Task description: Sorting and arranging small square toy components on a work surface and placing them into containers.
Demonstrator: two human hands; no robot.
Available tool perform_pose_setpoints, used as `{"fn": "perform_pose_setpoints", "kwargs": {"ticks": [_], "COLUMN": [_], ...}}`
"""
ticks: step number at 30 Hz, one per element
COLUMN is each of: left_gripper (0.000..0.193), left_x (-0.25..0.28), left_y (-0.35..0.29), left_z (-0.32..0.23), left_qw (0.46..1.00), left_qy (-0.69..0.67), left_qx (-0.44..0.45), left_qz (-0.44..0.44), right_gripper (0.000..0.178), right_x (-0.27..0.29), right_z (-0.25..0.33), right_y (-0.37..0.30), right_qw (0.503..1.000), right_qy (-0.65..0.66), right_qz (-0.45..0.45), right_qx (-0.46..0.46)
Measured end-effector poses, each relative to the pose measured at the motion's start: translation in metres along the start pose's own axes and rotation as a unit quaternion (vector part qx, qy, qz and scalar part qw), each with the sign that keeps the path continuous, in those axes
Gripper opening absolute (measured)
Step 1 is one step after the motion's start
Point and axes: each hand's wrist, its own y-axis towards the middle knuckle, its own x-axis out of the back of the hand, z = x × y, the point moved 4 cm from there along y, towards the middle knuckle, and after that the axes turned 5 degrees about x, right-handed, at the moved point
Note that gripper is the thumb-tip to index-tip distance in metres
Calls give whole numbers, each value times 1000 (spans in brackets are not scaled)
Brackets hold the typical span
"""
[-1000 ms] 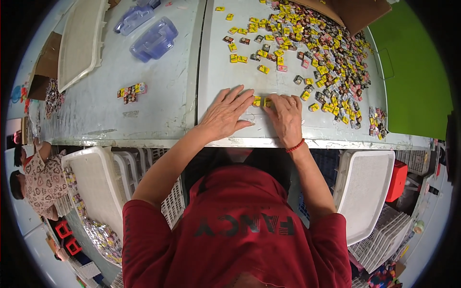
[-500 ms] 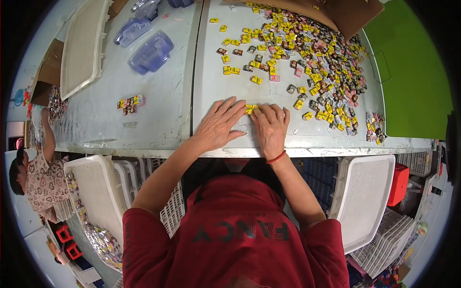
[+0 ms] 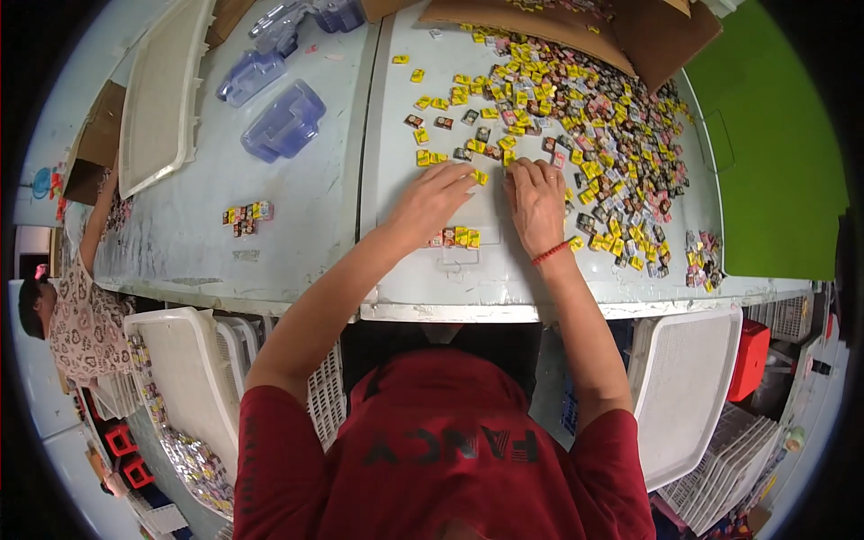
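Small box-shaped pieces in yellow, black, brown and pink lie in a wide heap at the far right. My left hand bends its fingers down at a yellow piece, which shows at the fingertips. Just right of it, my right hand, with a red bead bracelet at the wrist, is curled palm down at the heap's near edge. Another yellow piece shows by its fingertips; what lies under them is hidden. A short row of pieces sits nearer me, partly behind my left wrist.
On the left table are a small cluster of pieces, clear blue-tinted plastic trays and a white tray. An open cardboard box stands behind the heap. Another person works at far left. White trays stand below the table edge.
Both hands have moved away from me toward the heap and spread a little apart. The row of pieces they had covered now shows on the table.
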Motion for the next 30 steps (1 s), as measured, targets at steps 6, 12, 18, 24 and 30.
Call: {"fn": "perform_pose_setpoints", "kwargs": {"ticks": [6, 12, 18, 24, 30], "left_gripper": [24, 26, 26, 22, 18], "left_x": [-19, -10, -11, -21, -10], "left_y": [20, 18, 40, 48, 41], "left_z": [0, -5, -7, 8, 14], "left_qw": [996, 998, 999, 998, 998], "left_qy": [69, 37, -16, -42, -9], "left_qx": [-31, -23, -10, 21, -1], "left_qz": [53, 55, 39, 51, 56], "right_gripper": [16, 18, 17, 17, 18], "right_x": [-3, 4, 17, 17, 42], "right_z": [4, 10, -46, -83, -95], "right_y": [-11, -12, 2, 2, -13], "right_qw": [999, 999, 996, 993, 990], "right_qy": [-7, 38, -46, -106, -104], "right_qz": [40, 23, 26, 27, 1], "right_qx": [-6, 0, -70, -53, -94]}}
